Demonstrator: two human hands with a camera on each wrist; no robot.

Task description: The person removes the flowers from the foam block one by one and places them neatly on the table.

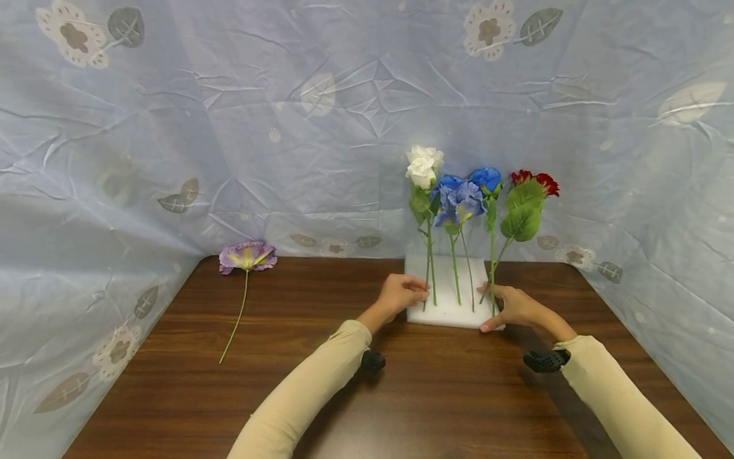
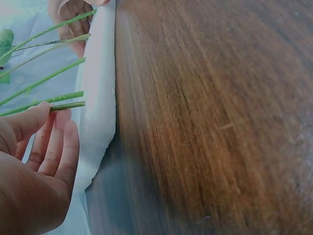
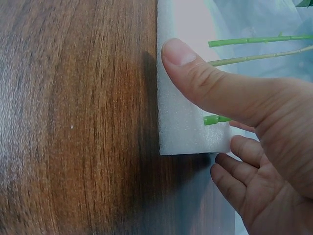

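Observation:
My left hand point(image 1: 403, 292) pinches a flower stem point(image 2: 68, 105) low down at the left of a white foam slab point(image 1: 444, 313). Above it rises a white rose point(image 1: 423, 167); which bloom tops the pinched stem I cannot tell. My right hand point(image 1: 516, 309) holds the foam's right corner, its thumb point(image 3: 190, 63) on the slab near the front edge and other fingers by the right side. A green stem passes between that thumb and fingers. Blue flowers point(image 1: 461, 203) and red flowers point(image 1: 545, 183) with large leaves stand upright in the foam.
A purple flower point(image 1: 248, 256) lies on the left of the brown wooden table point(image 1: 321, 299). Pale patterned cloth point(image 1: 321, 159) hangs behind the table and along both sides. The foam slab stands near the table's back edge.

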